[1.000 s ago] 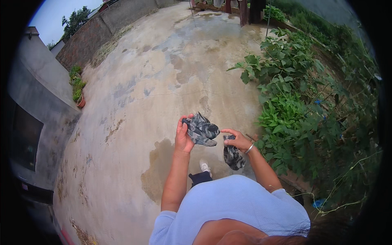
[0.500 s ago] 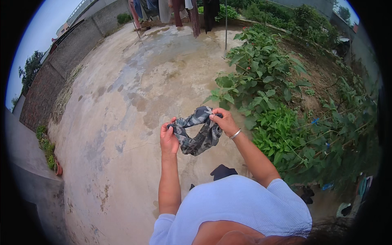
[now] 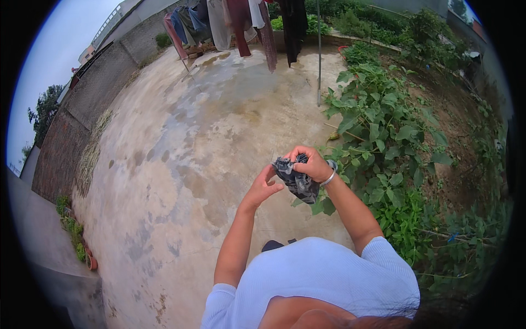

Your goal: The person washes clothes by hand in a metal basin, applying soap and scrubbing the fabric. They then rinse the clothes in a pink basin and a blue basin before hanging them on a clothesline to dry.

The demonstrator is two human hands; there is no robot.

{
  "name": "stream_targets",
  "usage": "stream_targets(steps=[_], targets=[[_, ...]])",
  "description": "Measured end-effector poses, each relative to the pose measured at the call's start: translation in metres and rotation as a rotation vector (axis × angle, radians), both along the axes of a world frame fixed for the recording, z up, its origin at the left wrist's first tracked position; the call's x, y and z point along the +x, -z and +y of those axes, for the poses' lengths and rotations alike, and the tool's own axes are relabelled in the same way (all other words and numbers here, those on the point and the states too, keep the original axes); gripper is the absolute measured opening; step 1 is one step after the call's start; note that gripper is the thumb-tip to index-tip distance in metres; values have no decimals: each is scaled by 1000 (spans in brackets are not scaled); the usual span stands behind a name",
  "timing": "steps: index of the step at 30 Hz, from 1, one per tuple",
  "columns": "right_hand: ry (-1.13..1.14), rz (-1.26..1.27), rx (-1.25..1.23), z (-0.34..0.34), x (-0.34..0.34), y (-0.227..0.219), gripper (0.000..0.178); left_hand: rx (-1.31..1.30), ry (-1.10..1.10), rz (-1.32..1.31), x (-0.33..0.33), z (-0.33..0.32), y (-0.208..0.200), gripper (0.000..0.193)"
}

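In front of my chest, a bunched grey-and-black camouflage cloth loop point(image 3: 302, 186) with a gathered edge hangs from my right hand point(image 3: 311, 163). The right thumb and fingers pinch its upper part, and a silver bangle circles that wrist. My left hand point(image 3: 263, 187) is at the cloth's left side, thumb stretched out and apart from the fingers. Its fingertips reach the cloth's upper left edge; whether they press on it is hard to see.
Stained concrete point(image 3: 164, 219) spreads around me. Leafy plants point(image 3: 378, 120) grow in a bed along the right. Ahead, clothes point(image 3: 238, 27) hang in a row near a thin metal pole point(image 3: 319, 60). A brick wall point(image 3: 60, 145) and a potted plant point(image 3: 90, 260) stand at the left.
The cloth loop, held stretched between both hands before, is now bunched up in the right hand. My left hand has moved right and its fingers have opened. The view has shifted forward toward the hanging clothes.
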State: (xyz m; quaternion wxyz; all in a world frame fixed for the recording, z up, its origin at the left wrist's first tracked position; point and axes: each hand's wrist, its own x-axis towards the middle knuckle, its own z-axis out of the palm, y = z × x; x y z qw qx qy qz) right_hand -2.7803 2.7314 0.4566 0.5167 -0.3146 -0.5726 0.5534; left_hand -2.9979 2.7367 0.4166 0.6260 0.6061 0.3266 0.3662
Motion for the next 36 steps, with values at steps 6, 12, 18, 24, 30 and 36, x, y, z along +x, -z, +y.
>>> stream_targets(steps=[6, 12, 18, 24, 30, 36], targets=[[151, -220, 213, 168, 5, -12, 24, -43, -93, -174, -1, 193, -16, 33], [364, -174, -11, 313, 24, -13, 23, -88, -93, -250, -2, 371, -24, 26], [417, -245, -25, 436, 45, -21, 22, -61, -212, -266, 20, 521, -50, 9], [358, 53, -255, 568, 103, 57, 18, -166, -114, -654, 72, 655, -83, 16], [259, 527, -737, 698, 131, 161, 54, -248, 413, -1106, 153, 806, -134, 37], [215, 1055, -498, 807, 176, 121, 85, -302, 480, -1067, 205, 857, -133, 40]])
